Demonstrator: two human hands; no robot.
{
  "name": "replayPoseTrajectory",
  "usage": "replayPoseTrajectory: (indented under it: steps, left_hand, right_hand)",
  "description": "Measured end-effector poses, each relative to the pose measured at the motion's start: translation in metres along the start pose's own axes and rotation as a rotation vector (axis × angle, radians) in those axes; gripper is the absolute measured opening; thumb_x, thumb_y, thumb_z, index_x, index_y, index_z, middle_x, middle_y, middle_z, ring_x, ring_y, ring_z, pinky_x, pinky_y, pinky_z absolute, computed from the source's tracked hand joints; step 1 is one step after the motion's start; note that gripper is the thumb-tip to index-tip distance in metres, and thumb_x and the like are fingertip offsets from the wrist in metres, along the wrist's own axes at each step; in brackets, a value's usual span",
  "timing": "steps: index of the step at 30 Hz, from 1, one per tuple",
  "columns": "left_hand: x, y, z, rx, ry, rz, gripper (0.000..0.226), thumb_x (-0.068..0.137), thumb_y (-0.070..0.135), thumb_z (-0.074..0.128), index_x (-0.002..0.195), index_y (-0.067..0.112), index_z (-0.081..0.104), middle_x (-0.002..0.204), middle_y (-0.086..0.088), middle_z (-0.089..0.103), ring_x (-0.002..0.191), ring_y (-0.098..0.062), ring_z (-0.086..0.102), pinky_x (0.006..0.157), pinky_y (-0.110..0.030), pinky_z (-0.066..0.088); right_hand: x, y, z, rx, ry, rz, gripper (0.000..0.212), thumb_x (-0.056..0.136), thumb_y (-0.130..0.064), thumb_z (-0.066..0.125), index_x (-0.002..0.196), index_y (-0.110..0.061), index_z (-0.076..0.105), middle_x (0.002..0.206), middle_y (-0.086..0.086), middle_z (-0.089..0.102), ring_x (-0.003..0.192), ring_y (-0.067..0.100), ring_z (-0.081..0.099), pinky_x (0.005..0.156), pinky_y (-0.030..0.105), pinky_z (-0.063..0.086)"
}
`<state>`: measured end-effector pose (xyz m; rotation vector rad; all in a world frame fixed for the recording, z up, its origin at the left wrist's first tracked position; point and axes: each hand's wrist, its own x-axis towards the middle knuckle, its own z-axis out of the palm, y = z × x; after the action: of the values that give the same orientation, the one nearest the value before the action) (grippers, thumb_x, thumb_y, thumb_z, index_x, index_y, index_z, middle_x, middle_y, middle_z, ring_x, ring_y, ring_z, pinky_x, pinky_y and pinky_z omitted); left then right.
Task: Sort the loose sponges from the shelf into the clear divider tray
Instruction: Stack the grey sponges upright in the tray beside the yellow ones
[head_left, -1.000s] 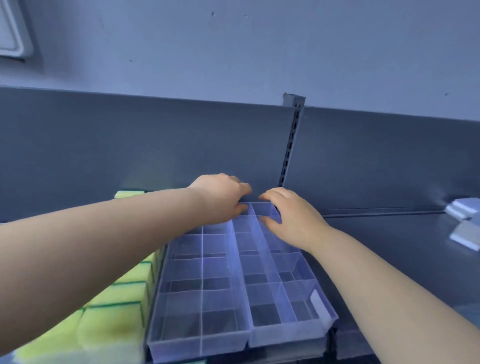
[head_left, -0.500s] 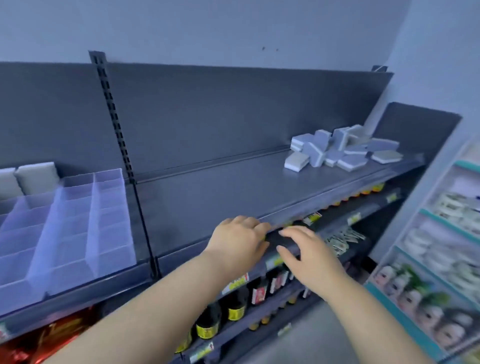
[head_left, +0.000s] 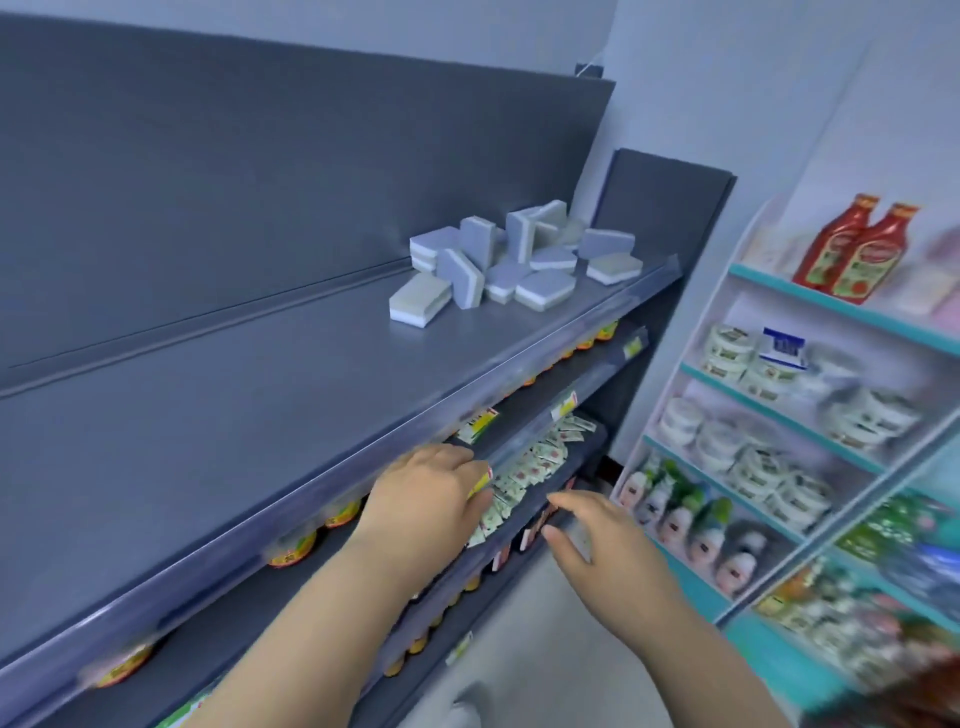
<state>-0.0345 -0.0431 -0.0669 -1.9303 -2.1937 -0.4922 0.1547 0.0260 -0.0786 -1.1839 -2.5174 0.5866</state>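
Arms outstretched before shelf (head_left: 260, 415), left hand (head_left: 426, 493) loosely curled, right hand (head_left: 597, 540) spread.

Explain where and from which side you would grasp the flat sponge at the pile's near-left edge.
Probably pinch the flat sponge across its side faces from above, approaching from the open front-left: it lies flat, grey face up, bare shelf there, while a tilted sponge crowds its right.

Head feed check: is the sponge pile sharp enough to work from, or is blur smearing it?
Head view: the sponge pile is fairly sharp, its edges readable. Head view: motion blur smears the side rack at right and the jars under the shelf edge at lower left. Head view: the wide lens bows the shelf lines; light is flat and bluish, no hard glare.
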Motion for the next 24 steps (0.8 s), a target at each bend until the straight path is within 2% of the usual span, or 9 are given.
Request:
replayPoseTrajectory:
  steps: [3,6,10,11,14,18,24]
  left_hand:
    - [0.056,-0.001,0.012,-0.102,0.026,-0.001,0.028,0.08,0.039,0.057,0.1,0.026,0.071,0.105,0.004,0.07,0.095,-0.02,0.066,0.08,-0.037,0.052]
    - [0.116,-0.004,0.017,-0.132,0.061,0.031,0.035,0.085,0.034,0.06,0.118,0.023,0.063,0.116,0.001,0.065,0.109,-0.022,0.06,0.093,-0.039,0.045]
    - [0.178,-0.012,0.027,-0.151,0.1,0.028,0.038,0.087,0.034,0.059,0.125,0.026,0.058,0.122,0.001,0.063,0.114,-0.022,0.057,0.097,-0.038,0.042]
    - [0.189,-0.015,0.032,-0.139,0.103,0.024,0.038,0.086,0.035,0.061,0.123,0.027,0.06,0.12,0.002,0.064,0.112,-0.02,0.059,0.095,-0.037,0.044]
    - [0.215,-0.021,0.047,-0.065,0.067,0.033,0.035,0.071,0.036,0.076,0.105,0.028,0.07,0.099,0.007,0.071,0.091,-0.015,0.068,0.076,-0.033,0.054]
    - [0.246,-0.025,0.066,0.054,0.105,0.021,0.033,0.069,0.039,0.075,0.1,0.029,0.072,0.091,0.012,0.071,0.082,-0.01,0.068,0.068,-0.027,0.055]
    - [0.303,-0.029,0.089,0.1,0.182,-0.109,0.034,0.062,0.024,0.082,0.095,0.02,0.074,0.089,0.005,0.071,0.078,-0.022,0.068,0.065,-0.036,0.056]
  right_hand:
    - [0.048,0.015,-0.019,-0.009,0.03,-0.017,0.036,0.091,-0.04,0.049,0.127,-0.032,0.049,0.131,-0.015,0.048,0.117,0.001,0.044,0.096,0.019,0.036]
    - [0.102,0.025,-0.046,-0.067,0.077,-0.045,0.036,0.091,-0.041,0.049,0.126,-0.033,0.05,0.129,-0.016,0.049,0.115,0.0,0.044,0.095,0.019,0.036]
    - [0.158,0.042,-0.075,-0.113,0.144,-0.069,0.036,0.092,-0.04,0.048,0.127,-0.032,0.049,0.127,-0.019,0.049,0.111,-0.004,0.043,0.09,0.01,0.03]
    - [0.168,0.048,-0.079,-0.123,0.154,-0.07,0.036,0.092,-0.04,0.047,0.127,-0.032,0.049,0.127,-0.02,0.049,0.114,-0.006,0.041,0.089,0.006,0.026]
    - [0.193,0.069,-0.084,-0.056,0.155,-0.042,0.035,0.092,-0.039,0.048,0.126,-0.033,0.051,0.123,-0.022,0.049,0.113,-0.009,0.038,0.087,0.0,0.023]
    - [0.238,0.098,-0.083,0.032,0.125,-0.024,0.034,0.092,-0.038,0.048,0.125,-0.032,0.052,0.124,-0.02,0.05,0.118,-0.002,0.043,0.095,0.014,0.033]
    - [0.335,0.13,-0.087,0.103,-0.006,-0.185,0.032,0.092,-0.037,0.049,0.123,-0.033,0.052,0.124,-0.021,0.048,0.118,-0.003,0.041,0.098,0.019,0.037]
